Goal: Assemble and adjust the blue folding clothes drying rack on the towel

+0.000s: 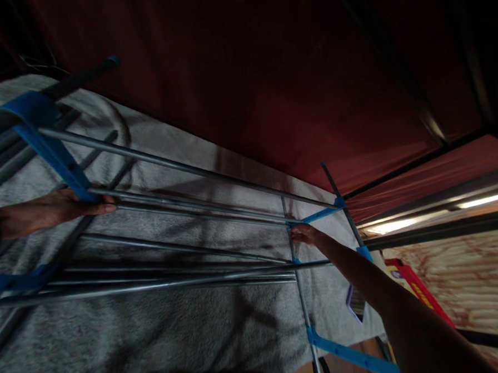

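Observation:
A metal rack of long grey rods with blue plastic connectors lies across a grey blanket. My left hand is closed around the near end of the rods beside a blue connector bar. My right hand reaches far out and pinches the other end of the rods where a blue connector joins them. Several more rods lie bundled below, between my arms.
A dark red curtain or wall rises behind the blanket. At the right, a lit strip, a red and yellow box and a patterned floor show. Another blue connector bar hangs at the lower right.

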### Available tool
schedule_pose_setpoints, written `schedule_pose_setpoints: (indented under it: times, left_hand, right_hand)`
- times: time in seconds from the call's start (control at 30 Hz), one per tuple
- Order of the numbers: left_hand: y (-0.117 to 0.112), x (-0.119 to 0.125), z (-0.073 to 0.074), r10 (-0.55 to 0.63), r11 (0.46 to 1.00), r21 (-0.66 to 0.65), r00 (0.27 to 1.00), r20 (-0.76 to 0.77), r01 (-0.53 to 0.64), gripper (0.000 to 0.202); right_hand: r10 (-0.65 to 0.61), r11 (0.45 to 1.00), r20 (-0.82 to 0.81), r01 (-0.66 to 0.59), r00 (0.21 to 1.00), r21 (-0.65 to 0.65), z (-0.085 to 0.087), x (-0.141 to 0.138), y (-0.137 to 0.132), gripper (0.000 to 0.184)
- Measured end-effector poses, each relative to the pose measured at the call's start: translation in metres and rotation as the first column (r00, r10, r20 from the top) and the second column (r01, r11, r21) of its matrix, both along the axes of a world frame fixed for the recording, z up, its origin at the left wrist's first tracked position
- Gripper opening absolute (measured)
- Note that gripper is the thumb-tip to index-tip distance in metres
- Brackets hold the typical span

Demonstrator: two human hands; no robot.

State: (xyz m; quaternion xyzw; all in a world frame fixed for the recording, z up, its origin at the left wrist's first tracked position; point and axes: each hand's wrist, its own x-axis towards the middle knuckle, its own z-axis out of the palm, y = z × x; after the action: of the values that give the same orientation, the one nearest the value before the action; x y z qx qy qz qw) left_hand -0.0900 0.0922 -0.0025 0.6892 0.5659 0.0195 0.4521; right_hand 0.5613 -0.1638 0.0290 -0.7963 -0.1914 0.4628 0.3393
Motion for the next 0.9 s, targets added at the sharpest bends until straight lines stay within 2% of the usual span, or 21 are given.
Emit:
schedule_pose_setpoints:
  times: [0.13,0.27,0.37,0.5,0.67,0.83,0.9]
  left_hand:
    - [-0.002,0.003,0.003,0.047,0.997,-0.062,0.999,0.027,-0.045,0.095]
    - [-0.006,0.008,0.01,0.083,0.996,-0.027,0.995,0.053,-0.081,0.099]
    - [-0.008,0.01,0.014,0.068,0.998,-0.024,0.994,0.087,-0.066,0.097]
    - [-0.01,0.011,0.015,0.078,0.997,-0.003,0.991,0.113,-0.078,0.1]
    - [-0.008,0.008,0.008,0.07,0.997,-0.001,0.992,0.105,-0.071,0.091]
    - [-0.003,0.002,-0.003,0.049,0.999,-0.01,0.991,0.122,-0.048,0.085]
    - [-0.002,0.0,-0.004,0.02,0.999,0.04,0.993,0.115,-0.025,0.084]
  right_hand:
    - [-0.014,1.0,0.017,0.014,1.0,-0.025,0.001,-0.004,0.004,0.009]
    - [-0.064,0.995,0.091,0.071,0.994,-0.074,-0.009,-0.012,0.009,0.014]
    - [-0.097,0.987,0.15,0.114,0.984,-0.113,-0.016,-0.016,0.012,0.019]
    - [-0.101,0.982,0.177,0.127,0.979,-0.14,-0.019,-0.017,0.012,0.023]
    - [-0.059,0.993,0.138,0.072,0.989,-0.093,-0.011,-0.012,0.005,0.013]
    - [0.004,0.999,0.105,-0.001,0.994,-0.034,-0.002,-0.011,-0.003,0.012]
    - [0.017,1.0,0.108,-0.015,0.994,-0.022,0.0,-0.012,-0.004,0.014]
